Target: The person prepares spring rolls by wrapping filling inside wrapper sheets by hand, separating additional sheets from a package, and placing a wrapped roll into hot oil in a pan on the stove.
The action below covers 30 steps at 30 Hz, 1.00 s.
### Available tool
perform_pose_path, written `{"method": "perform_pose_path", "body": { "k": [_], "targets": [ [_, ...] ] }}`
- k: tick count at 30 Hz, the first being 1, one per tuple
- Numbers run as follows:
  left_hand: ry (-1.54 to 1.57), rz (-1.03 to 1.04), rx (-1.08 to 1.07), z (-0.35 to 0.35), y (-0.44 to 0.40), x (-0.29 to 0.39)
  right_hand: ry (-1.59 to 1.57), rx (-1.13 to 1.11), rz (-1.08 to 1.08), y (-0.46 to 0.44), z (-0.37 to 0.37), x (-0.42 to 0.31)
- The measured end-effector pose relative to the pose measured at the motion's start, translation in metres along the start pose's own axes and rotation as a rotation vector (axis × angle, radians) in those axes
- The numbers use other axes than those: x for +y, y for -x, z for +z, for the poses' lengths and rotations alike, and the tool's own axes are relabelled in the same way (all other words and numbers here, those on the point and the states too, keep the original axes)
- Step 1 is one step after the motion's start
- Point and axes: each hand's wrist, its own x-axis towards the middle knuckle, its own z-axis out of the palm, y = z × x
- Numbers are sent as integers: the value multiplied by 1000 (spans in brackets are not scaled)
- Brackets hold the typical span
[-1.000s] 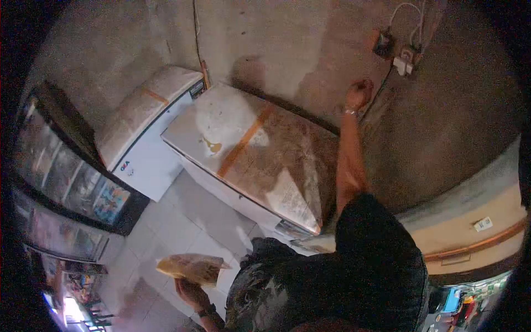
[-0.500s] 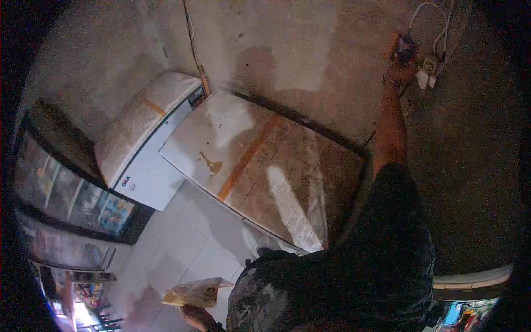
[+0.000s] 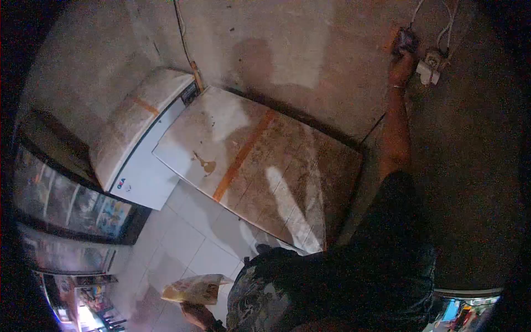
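Note:
My left hand (image 3: 198, 315), low in the view, is closed on the lower edge of a thin yellowish sheet (image 3: 193, 289), like paper or a flat packet. My right arm is stretched up to the wall. At its end, my right hand (image 3: 402, 65) has its fingers up against a small dark object (image 3: 406, 41) with a pale wire above it; its kind is too dim to make out. Just beside that hand, a white plug (image 3: 428, 72) sits at a wall socket (image 3: 434, 57).
A large, stained chest lid (image 3: 260, 166) with an orange strip lies below the wall. Left of it stands a white chest freezer (image 3: 146, 171). A glass-fronted display cabinet (image 3: 69, 193) is at far left, over a pale tiled floor (image 3: 185, 232). Cables (image 3: 182, 33) run along the wall.
The view has shifted slightly. My right hand stays at the dark object, its wrist turned a little. The yellowish sheet in my left hand has tilted slightly.

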Motion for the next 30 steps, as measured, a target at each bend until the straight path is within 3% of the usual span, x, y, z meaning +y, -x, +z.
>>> {"method": "perform_pose_path", "body": {
  "k": [4,9,13,14,15,16,18,19,20,22,23,25,28,30],
  "targets": [
    [113,-41,13,5,-1,4,-209,29,36,32,-34,-49],
    [203,-170,0,-11,32,41,-882,-221,329,161,-62,-213],
    [1022,-638,227,-28,37,94,-1406,-807,388,319,-129,-368],
    [1162,-683,289,-32,37,102,-1542,-1031,267,363,-160,-404],
    [1152,-691,343,-48,41,124,-1667,-1200,-71,418,-192,-432],
    [1157,-685,378,-51,54,116,-1780,-1421,-43,395,-296,-486],
    [1167,-672,449,-56,79,101,-2045,-1703,-245,367,-428,-537],
    [1197,-675,492,-61,90,98,-2150,-1735,-428,347,-486,-551],
    [1226,-677,536,-66,101,94,-2235,-1752,-626,333,-528,-564],
    [1190,-588,614,-71,127,92,-2414,-1524,-1047,315,-588,-578],
    [1147,-492,661,-73,149,87,-2423,-1484,-1167,315,-614,-575],
    [1117,-561,791,-109,189,110,-2440,-1398,-1403,317,-666,-571],
    [1329,-588,995,-136,254,94,-2414,-1344,-1692,305,-747,-552],
    [1281,-568,1076,-155,303,73,-2385,-1291,-1855,304,-800,-536]
  ]
}}
